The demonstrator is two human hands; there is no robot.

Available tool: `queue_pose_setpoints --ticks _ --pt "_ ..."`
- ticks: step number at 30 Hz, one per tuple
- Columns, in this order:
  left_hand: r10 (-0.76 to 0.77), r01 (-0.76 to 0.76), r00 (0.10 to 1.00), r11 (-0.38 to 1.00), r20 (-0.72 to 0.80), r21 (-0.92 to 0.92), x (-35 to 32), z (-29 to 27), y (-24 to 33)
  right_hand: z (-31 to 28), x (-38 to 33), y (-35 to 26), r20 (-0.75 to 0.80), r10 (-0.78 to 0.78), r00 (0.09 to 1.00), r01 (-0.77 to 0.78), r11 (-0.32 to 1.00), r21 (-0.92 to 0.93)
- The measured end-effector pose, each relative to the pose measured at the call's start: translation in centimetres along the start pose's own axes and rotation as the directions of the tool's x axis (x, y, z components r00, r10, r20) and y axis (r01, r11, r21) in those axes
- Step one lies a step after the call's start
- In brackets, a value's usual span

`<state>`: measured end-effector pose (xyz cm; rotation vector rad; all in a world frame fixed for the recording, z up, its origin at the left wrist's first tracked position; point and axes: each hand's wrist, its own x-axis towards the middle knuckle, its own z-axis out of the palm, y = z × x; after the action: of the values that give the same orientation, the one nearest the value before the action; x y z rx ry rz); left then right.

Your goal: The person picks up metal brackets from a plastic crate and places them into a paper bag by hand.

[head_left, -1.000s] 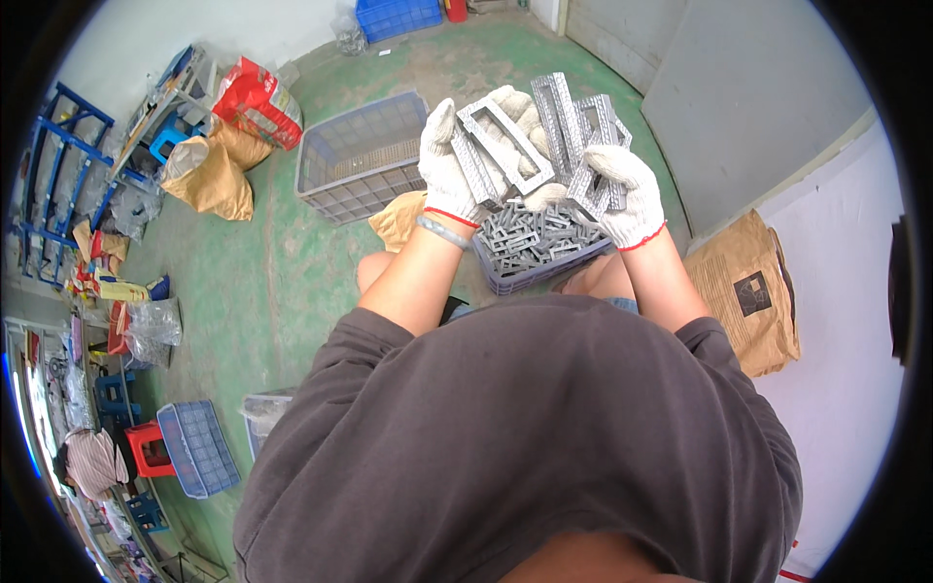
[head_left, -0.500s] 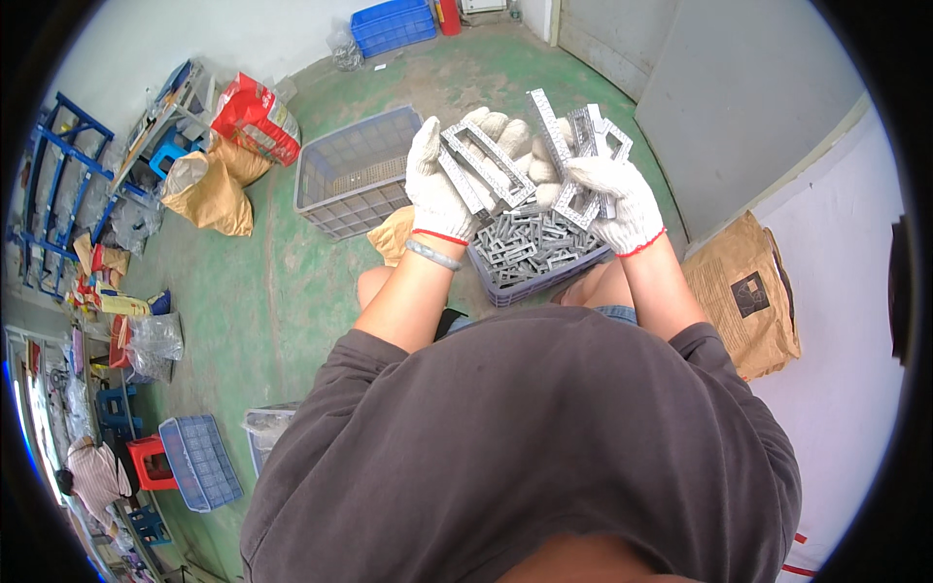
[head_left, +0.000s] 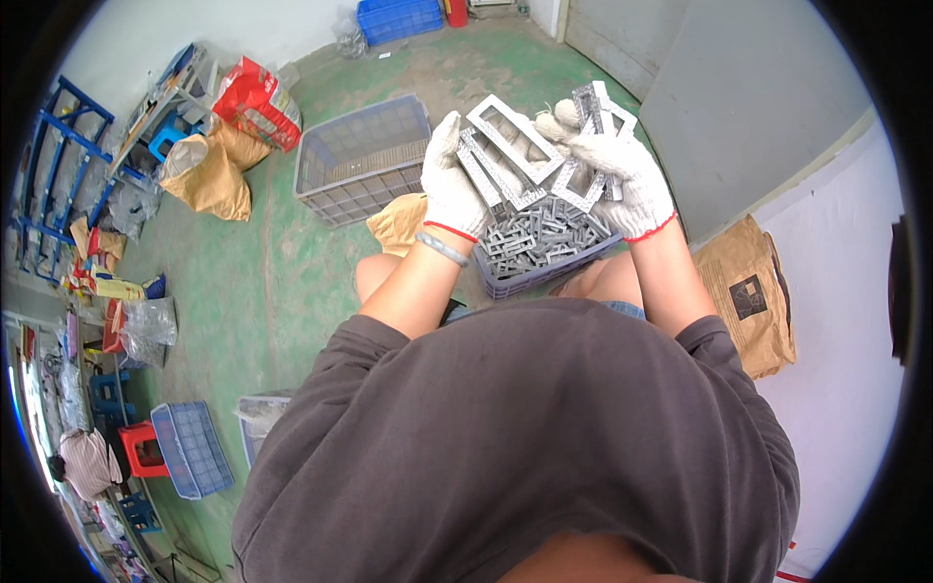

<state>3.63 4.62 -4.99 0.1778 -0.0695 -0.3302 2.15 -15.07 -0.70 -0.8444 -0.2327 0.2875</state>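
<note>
The person wears a dark grey shirt [head_left: 525, 408] and white knitted gloves with red edges, and sits with both hands raised over a low purplish basket [head_left: 554, 281]. This basket stands between the legs, and in it lies a heap of small grey pieces [head_left: 539, 238].

The left hand [head_left: 455, 189] is cupped and not closed: its thumb points up, and a few rectangular grey frames [head_left: 503, 149] lean on the palm, one over another. The right hand [head_left: 627, 185] is clamped on some more grey frames [head_left: 583, 201], with the thumb laid across them. The fingertips of the two gloves come close behind the frames; from here I cannot tell if they touch.

To the right, against the pale wall, I see a brown paper sack [head_left: 748, 291]. It carries a dark square print [head_left: 747, 297] and several lines of text, too small for me to read. Across the green floor [head_left: 301, 291] there is a red bag [head_left: 255, 102] with white printing, which I also cannot make out, and next to it open brown sacks [head_left: 204, 180]. A grey plastic crate [head_left: 360, 197] stands near the left hand, beyond it.
</note>
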Motion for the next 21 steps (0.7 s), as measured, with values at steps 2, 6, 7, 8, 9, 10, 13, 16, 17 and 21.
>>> queue_pose_setpoints --ticks 2,6,7,8,9,10,13,16,17,21 --pt "0.003 -0.003 0.999 1.0 -0.037 -0.02 -0.1 0.7 0.0 -0.6 0.4 0.1 0.033 0.015 0.999 -0.018 0.998 0.066" --pt "-0.017 0.016 0.999 1.0 -0.046 -0.018 0.0 0.4 0.2 0.0 0.2 -0.1 0.073 0.026 0.997 -0.034 0.993 0.109" --pt "-0.01 0.01 0.998 1.0 -0.07 0.001 0.0 0.3 0.2 0.2 0.2 -0.2 0.08 0.032 0.996 -0.041 0.992 0.118" --pt "-0.002 0.004 0.996 1.0 -0.094 0.02 0.0 0.1 0.3 0.3 0.2 -0.3 0.182 0.039 0.983 -0.069 0.984 0.163" --pt "0.006 -0.001 0.993 0.999 -0.117 0.039 0.1 -0.2 0.3 0.3 0.2 -0.4 0.281 0.042 0.959 -0.102 0.974 0.204" --pt "0.054 -0.044 0.988 0.996 -0.145 0.073 0.3 -0.4 0.0 0.4 0.2 -0.5 0.301 0.049 0.952 -0.111 0.975 0.194" --pt "-0.018 0.018 0.999 1.0 -0.03 -0.005 0.2 -0.9 -0.4 1.6 -0.1 -0.1 0.202 0.08 0.976 -0.094 0.994 0.061" --pt "-0.108 0.118 0.98 0.992 0.165 -0.049 0.0 -0.7 -0.2 2.1 0.1 0.4 0.196 0.103 0.975 -0.109 0.994 0.022" --pt "-0.111 0.12 0.98 0.992 0.164 -0.043 0.1 -0.6 -0.1 2.1 0.2 0.6 0.185 0.105 0.977 -0.106 0.994 -0.001" --pt "-0.085 0.085 0.992 0.996 0.096 0.0 -0.2 -0.5 -0.1 2.4 0.3 0.5 0.137 0.085 0.987 -0.089 0.996 0.023"
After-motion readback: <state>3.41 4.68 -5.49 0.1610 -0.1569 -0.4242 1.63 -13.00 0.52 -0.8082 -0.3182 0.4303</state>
